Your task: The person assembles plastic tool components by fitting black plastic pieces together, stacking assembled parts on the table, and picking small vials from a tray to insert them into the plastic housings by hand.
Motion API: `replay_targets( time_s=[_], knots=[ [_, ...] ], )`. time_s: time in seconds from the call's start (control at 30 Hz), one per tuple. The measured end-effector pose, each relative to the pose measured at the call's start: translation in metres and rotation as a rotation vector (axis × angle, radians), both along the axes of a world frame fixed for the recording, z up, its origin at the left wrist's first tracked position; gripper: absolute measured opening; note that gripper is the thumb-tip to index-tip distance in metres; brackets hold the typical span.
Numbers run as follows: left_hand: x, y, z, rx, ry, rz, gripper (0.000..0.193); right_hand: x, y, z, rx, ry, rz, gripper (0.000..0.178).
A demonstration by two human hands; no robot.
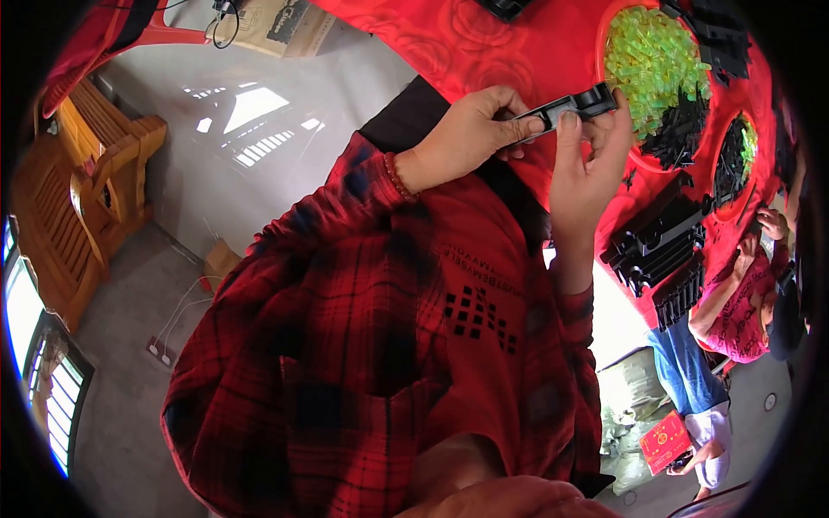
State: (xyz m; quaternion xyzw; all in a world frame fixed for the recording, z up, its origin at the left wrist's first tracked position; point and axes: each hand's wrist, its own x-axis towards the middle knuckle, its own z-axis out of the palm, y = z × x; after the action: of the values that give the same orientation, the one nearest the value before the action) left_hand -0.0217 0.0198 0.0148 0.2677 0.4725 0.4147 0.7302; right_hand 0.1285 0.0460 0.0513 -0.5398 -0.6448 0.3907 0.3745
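A long black plastic part [586,104] with a rounded, hollowed end is held between my two hands over the edge of the red-covered table. My left hand [466,138], with a beaded bracelet at the wrist, pinches the narrower end between thumb and fingers. The thumb and fingertips of my right hand [591,164] grip the wider end. Just beyond my right hand stands a round red tray [599,52] filled with small translucent yellow-green pieces [652,65] and thin black pieces [678,129].
Stacked black plastic strips [656,233] lie on the red tablecloth [484,43] to the right. A second red tray [724,217] sits farther right, near a co-worker's hands [760,237]. Another person holds a red box [665,442]. A wooden bench [65,190] and cardboard box [276,26] are left.
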Motion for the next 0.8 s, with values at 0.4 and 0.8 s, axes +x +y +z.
replay_targets(
  time_s=[0.4, 0.8],
  knots=[
    [-0.019, 0.006, 0.007, -0.076, -0.324, -0.147, 0.043, 0.005, 0.006, 0.009, -0.041, 0.11, -0.069, 0.051],
    [-0.021, 0.003, 0.005, -0.041, -0.527, -0.155, 0.056, 0.004, 0.01, 0.022, -0.02, 0.004, -0.085, 0.05]
  ],
)
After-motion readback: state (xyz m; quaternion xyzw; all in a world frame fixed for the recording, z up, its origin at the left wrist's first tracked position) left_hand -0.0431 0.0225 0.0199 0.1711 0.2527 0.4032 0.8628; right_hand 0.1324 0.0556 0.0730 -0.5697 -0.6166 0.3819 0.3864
